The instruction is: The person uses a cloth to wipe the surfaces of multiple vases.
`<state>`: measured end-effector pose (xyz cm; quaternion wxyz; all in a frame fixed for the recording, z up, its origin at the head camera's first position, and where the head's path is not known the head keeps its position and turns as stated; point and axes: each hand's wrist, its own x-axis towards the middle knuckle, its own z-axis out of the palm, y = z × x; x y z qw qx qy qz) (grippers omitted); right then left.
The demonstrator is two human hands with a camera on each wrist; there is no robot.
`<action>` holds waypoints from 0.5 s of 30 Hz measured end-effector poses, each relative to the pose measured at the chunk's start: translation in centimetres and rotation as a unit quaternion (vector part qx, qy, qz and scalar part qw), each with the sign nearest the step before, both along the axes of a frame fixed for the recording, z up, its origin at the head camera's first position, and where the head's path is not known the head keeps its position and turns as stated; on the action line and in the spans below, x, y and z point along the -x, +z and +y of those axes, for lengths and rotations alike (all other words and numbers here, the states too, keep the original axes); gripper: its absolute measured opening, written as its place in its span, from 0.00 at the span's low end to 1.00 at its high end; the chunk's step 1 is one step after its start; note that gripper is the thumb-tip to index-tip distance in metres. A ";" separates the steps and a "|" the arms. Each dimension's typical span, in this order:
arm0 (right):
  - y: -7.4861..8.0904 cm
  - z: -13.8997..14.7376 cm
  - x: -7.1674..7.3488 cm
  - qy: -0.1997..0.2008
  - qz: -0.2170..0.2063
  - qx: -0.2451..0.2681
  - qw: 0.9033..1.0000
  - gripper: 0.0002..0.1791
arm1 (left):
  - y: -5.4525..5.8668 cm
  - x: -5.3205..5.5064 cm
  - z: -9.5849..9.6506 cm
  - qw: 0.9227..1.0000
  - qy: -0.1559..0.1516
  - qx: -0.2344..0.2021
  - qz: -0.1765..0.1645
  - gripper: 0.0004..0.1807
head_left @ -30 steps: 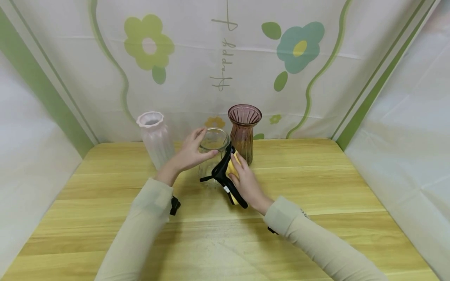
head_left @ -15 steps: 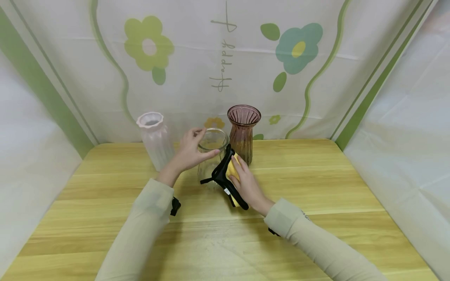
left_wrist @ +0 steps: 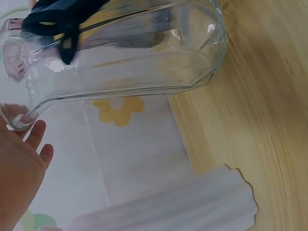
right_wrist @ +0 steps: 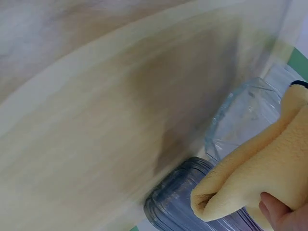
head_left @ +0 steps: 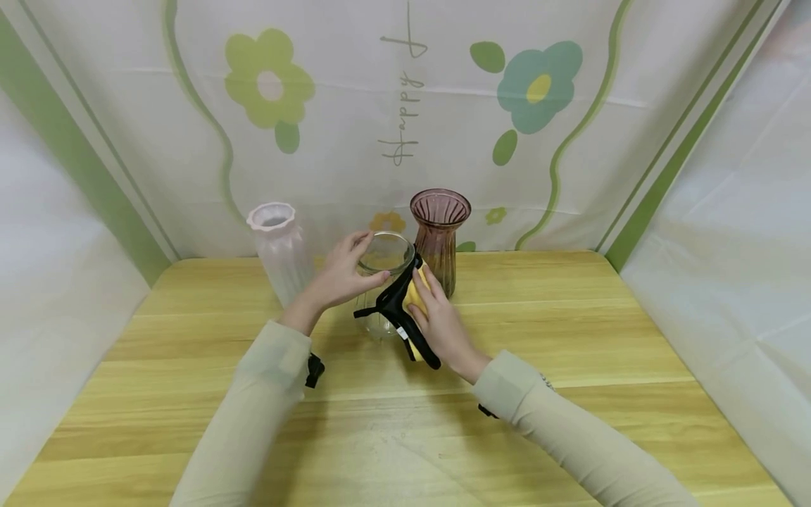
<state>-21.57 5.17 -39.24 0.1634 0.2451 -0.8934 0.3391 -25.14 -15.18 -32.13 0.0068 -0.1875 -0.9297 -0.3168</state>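
Observation:
Around the rim of a clear glass vase [head_left: 380, 326] my left hand [head_left: 345, 274] keeps its grip, thumb on the near side and fingers behind. The vase stands upright in the head view; its faceted side [left_wrist: 144, 72] fills the top of the left wrist view. My right hand [head_left: 446, 327] holds a folded yellow cloth [head_left: 415, 294] with a black edge and strap, up against the vase's right side. In the right wrist view the fuzzy cloth [right_wrist: 260, 168] overlaps the glass, with a finger and thumb partly visible at its lower edge.
Just behind and right stands a ribbed purple glass vase [head_left: 441, 243], close to the clear one. A pale pink fluted vase [head_left: 281, 257] is at the left, beside my left forearm. All stand on a wooden table [head_left: 570, 338] before a white flowered curtain [head_left: 342, 127].
My right hand has slid the cloth slightly up and left along the vase's side since half a second ago. The left hand stays on the rim, nearly still.

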 end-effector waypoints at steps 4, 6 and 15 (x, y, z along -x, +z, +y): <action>-0.6 0.1 -0.1 0.002 -0.008 -0.017 1.000 0.34 | -0.1 0.0 0.0 1.000 -0.005 -0.004 -0.007 0.49; -0.9 0.3 -0.2 0.000 -0.015 -0.032 0.999 0.34 | -0.1 0.0 0.0 1.000 -0.006 -0.006 -0.008 0.48; -2.7 0.9 -0.5 -0.011 -0.051 -0.087 0.995 0.34 | -0.4 0.1 0.1 1.000 -0.001 -0.004 0.004 0.50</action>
